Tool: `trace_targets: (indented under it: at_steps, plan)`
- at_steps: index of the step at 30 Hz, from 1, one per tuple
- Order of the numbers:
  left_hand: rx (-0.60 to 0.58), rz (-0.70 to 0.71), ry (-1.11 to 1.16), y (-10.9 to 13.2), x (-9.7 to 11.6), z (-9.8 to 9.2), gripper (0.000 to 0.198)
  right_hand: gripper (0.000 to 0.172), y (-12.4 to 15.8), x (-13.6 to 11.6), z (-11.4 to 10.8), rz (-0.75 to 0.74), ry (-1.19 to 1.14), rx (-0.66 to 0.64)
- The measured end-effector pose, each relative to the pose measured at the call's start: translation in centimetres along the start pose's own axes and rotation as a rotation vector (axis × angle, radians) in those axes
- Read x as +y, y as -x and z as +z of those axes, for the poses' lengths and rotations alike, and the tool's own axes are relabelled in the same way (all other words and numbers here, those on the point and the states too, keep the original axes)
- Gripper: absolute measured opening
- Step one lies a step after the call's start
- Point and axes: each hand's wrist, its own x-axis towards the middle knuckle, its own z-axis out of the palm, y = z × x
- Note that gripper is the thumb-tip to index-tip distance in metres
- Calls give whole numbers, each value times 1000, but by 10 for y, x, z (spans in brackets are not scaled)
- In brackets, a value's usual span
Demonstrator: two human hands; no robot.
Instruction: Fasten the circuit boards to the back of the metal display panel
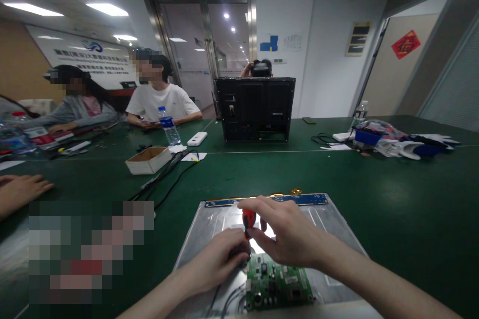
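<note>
My right hand (286, 232) grips a screwdriver (249, 220) with a red and black handle, held upright, fingers over its top and thumb at its side. Close below the handle, my left hand (228, 254) is closed with curled fingers beside the shaft; what those fingers pinch is hidden. Both hands are over a silver metal panel (337, 229) lying flat on the table. A green circuit board (277, 281) sits on the panel's near part, just right of my left hand. Along the far edge runs a narrow blue circuit strip (310, 200).
A black monitor casing (256, 109) stands across the green table (404, 199). To the left are an open cardboard box (147, 162), black cables (164, 177) and a water bottle (169, 127). Gloves and bags (400, 142) lie right. A co-worker's hand (24, 192) rests at left; several people sit around.
</note>
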Motion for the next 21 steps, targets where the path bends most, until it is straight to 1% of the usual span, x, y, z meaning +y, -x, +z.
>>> trace_targets:
  at_steps: [3, 7, 12, 18, 21]
  plan:
    - [5, -4, 7, 0, 2, -2, 9, 41, 1, 1, 2, -8, -15, 10]
    - [-3, 2, -8, 0, 5, -2, 11, 43, 2, 2, 3, 3, 55, 22]
    - [34, -19, -5, 0, 6, -1, 8, 39, 2, 2, 1, 5, 92, 3]
    - [10, -21, 5, -1, 9, -4, 8, 53, 2, 0, -4, -6, 68, -14]
    - [-16, -28, 1, -1, 9, -5, 10, 54, 3, 0, -4, -9, 73, -8]
